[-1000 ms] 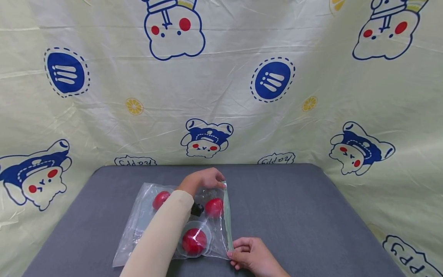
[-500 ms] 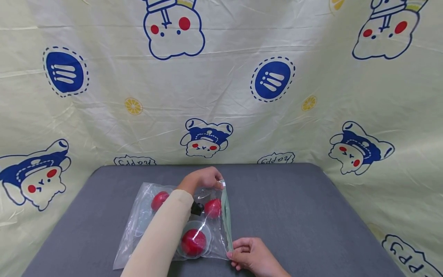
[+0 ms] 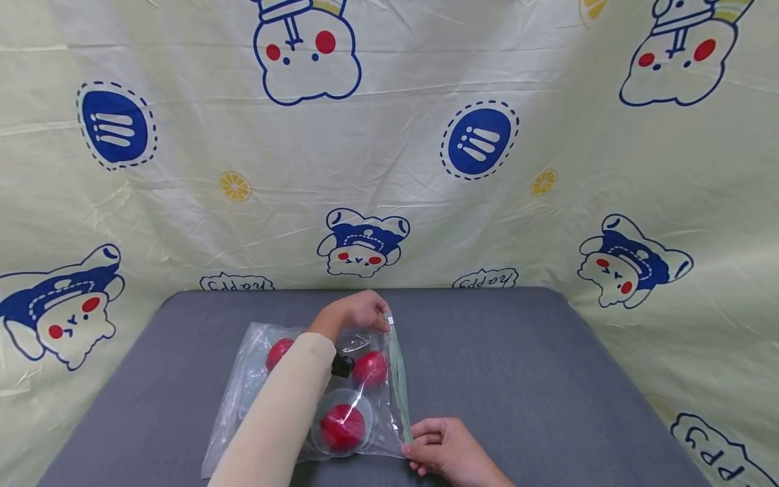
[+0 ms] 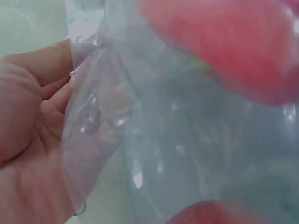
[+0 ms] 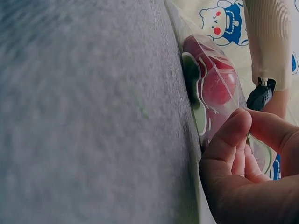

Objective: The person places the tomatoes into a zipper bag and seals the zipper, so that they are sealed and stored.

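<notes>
A clear plastic zip bag with a pale green strip along its right edge lies on the grey table. Inside show several red round things, which look like fruit; one red ball sits within a translucent round rim. My left hand reaches across the bag and pinches its far right corner, beside a small white piece at the strip's end. In the left wrist view the film partly covers the left fingers. Thumb and forefinger of my right hand pinch the near right corner, also seen in the right wrist view.
The grey table stretches right of the bag to a patterned curtain behind. My left sleeve crosses over the bag and hides part of its contents. A black device sits at the left wrist.
My left hand has drawn slightly left with the bag's far corner, and the green strip slants more. The white piece at its end has come into sight. My right hand stays nearly still.
</notes>
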A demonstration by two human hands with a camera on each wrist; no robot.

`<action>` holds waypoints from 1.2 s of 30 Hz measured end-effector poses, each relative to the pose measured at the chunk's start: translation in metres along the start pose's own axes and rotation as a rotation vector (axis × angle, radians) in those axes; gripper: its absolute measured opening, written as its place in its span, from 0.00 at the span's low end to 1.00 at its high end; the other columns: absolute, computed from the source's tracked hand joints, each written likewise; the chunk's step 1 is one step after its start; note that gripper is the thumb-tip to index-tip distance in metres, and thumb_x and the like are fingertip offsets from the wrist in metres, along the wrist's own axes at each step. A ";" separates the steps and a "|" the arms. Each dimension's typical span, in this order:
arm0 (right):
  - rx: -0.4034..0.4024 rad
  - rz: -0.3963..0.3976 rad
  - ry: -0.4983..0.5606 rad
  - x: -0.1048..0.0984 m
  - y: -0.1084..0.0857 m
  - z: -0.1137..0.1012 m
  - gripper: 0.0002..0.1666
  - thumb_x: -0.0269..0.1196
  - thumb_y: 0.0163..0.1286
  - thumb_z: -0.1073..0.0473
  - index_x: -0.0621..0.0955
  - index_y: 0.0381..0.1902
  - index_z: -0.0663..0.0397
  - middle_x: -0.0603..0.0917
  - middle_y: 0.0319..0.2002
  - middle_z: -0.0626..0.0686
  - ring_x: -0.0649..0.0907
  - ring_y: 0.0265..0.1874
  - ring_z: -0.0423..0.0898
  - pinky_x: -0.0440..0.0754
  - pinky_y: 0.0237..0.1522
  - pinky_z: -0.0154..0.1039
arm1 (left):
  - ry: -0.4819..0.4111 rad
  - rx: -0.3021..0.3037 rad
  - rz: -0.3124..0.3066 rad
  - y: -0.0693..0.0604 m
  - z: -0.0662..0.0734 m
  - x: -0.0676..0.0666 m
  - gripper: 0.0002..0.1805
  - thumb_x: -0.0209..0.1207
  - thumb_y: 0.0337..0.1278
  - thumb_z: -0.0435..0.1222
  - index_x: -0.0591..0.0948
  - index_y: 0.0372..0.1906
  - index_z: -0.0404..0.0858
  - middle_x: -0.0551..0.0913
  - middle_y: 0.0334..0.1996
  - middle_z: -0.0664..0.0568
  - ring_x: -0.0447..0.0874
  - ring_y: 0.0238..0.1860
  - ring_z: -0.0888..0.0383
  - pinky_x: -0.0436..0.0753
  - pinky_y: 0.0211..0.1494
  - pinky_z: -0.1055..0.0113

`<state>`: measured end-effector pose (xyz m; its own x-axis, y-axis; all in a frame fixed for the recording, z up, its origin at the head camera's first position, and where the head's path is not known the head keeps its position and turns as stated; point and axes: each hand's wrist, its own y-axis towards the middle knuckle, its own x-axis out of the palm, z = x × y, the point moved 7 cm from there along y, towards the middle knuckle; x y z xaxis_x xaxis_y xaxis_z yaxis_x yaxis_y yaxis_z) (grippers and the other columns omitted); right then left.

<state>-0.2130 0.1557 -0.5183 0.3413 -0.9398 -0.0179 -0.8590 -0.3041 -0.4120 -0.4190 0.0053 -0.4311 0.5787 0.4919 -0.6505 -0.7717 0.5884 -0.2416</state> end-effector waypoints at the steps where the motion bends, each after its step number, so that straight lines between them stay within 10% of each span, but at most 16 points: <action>1: -0.011 -0.003 0.003 -0.001 0.000 0.000 0.15 0.71 0.67 0.60 0.83 0.46 0.65 0.89 0.30 0.48 0.84 0.26 0.39 0.85 0.33 0.32 | 0.000 -0.001 0.011 0.000 0.000 -0.002 0.02 0.65 0.67 0.35 0.86 0.39 0.41 0.83 0.32 0.52 0.79 0.38 0.55 0.81 0.46 0.62; 15: -0.185 -0.103 -0.041 -0.017 -0.004 -0.011 0.13 0.69 0.66 0.65 0.82 0.43 0.72 0.86 0.27 0.48 0.81 0.24 0.37 0.82 0.29 0.29 | 0.016 0.041 0.072 -0.003 -0.004 -0.020 0.06 0.64 0.69 0.37 0.83 0.37 0.39 0.81 0.28 0.54 0.76 0.32 0.59 0.76 0.38 0.69; 36: -0.147 -0.078 -0.137 -0.082 0.004 -0.046 0.14 0.68 0.67 0.65 0.83 0.44 0.75 0.84 0.25 0.46 0.79 0.24 0.38 0.81 0.30 0.30 | -0.113 0.036 0.142 -0.024 -0.023 -0.026 0.07 0.55 0.76 0.36 0.74 0.41 0.36 0.86 0.31 0.50 0.77 0.30 0.59 0.78 0.36 0.70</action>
<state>-0.2618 0.2247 -0.4761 0.4489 -0.8857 -0.1189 -0.8710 -0.4038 -0.2799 -0.4214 -0.0368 -0.4250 0.4923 0.6390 -0.5910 -0.8387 0.5300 -0.1257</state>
